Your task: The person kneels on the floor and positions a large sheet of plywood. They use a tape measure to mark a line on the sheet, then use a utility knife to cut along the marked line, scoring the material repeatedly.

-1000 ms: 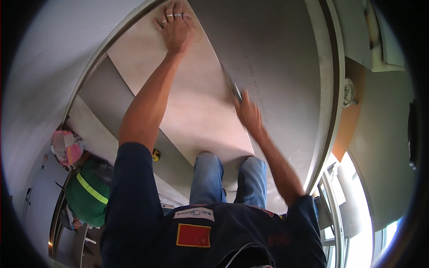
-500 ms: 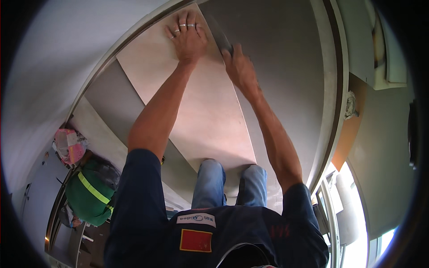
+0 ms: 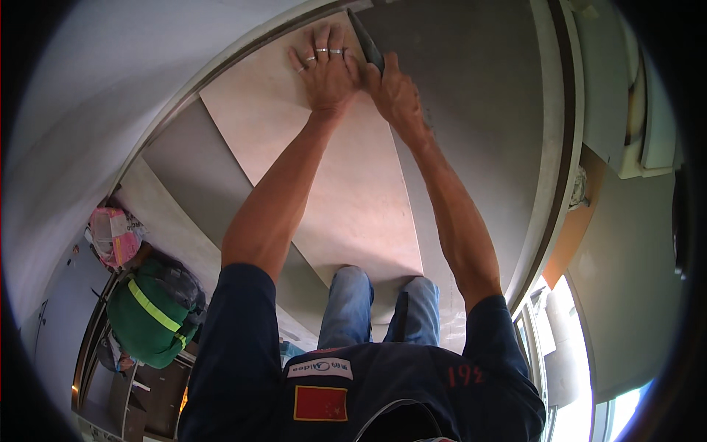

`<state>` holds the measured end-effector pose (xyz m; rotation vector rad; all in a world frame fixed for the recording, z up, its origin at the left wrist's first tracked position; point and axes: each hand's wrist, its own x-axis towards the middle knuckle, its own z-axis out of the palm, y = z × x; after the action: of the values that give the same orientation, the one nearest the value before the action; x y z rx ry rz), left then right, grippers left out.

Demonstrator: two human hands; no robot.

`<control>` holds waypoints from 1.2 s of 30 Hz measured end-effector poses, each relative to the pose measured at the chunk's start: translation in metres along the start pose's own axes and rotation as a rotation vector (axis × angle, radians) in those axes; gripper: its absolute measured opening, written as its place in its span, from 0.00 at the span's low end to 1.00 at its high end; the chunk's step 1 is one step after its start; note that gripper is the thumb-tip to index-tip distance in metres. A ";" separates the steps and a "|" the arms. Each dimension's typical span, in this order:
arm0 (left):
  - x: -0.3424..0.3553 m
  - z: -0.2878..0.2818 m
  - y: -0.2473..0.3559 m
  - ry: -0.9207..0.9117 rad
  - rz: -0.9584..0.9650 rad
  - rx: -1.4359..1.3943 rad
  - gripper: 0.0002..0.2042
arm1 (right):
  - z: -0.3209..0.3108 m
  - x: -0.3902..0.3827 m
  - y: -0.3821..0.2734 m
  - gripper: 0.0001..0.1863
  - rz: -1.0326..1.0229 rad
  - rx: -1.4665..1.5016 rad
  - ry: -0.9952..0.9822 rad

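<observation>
A long pale beige board (image 3: 346,191) lies slanting away from me over grey panels. My left hand (image 3: 329,77) presses flat on its far end, fingers spread, rings on several of them. Just to the right, my right hand (image 3: 396,96) is closed round the handle of what looks like a handsaw, its dark tapered blade (image 3: 366,40) pointing away along the board's right edge. Most of the handle is hidden by my fingers. The two hands nearly meet at the thumbs.
Grey panel (image 3: 471,140) extends right of the board to a curved dark-and-light border (image 3: 563,147). Another grey strip (image 3: 199,162) shows at left. A green bag (image 3: 143,317) with a yellow band and a pink plastic bag (image 3: 114,236) lie lower left. My knees (image 3: 346,302) touch the board's near end.
Both hands have shifted slightly nearer to each other, the left one moving right and a little nearer. The blade, blurred before, now shows sharply beside the board's edge.
</observation>
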<state>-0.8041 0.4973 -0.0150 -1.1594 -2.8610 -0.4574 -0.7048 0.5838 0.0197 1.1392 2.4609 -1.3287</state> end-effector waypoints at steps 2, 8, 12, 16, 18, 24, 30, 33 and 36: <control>0.001 0.001 -0.001 0.037 0.017 0.003 0.22 | -0.002 0.001 -0.006 0.23 0.096 -0.010 -0.022; 0.000 -0.004 0.001 0.045 0.046 0.006 0.23 | -0.010 0.011 -0.006 0.26 0.015 -0.161 -0.071; -0.001 -0.015 0.008 0.034 0.087 0.060 0.25 | -0.003 -0.054 0.026 0.29 -0.089 -0.166 0.074; 0.001 -0.016 0.012 0.013 0.060 -0.006 0.25 | 0.006 -0.259 0.092 0.19 0.410 -0.100 -0.240; 0.001 -0.015 0.010 0.010 0.062 -0.026 0.25 | 0.012 -0.351 0.120 0.14 0.465 -0.112 -0.247; 0.000 -0.003 0.003 0.063 0.038 0.030 0.22 | -0.007 -0.323 0.111 0.13 0.349 0.077 -0.121; 0.000 0.002 -0.001 0.087 0.055 0.014 0.21 | -0.014 -0.100 0.038 0.15 0.078 0.069 0.092; 0.000 0.001 -0.001 0.064 0.042 0.041 0.21 | -0.011 -0.035 0.018 0.17 0.019 0.058 0.130; 0.002 0.001 -0.001 0.063 0.042 0.053 0.22 | -0.011 -0.011 0.006 0.18 0.023 0.056 0.083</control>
<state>-0.8061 0.4978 -0.0158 -1.1717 -2.7723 -0.4069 -0.6907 0.5885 0.0274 1.2555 2.4741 -1.3799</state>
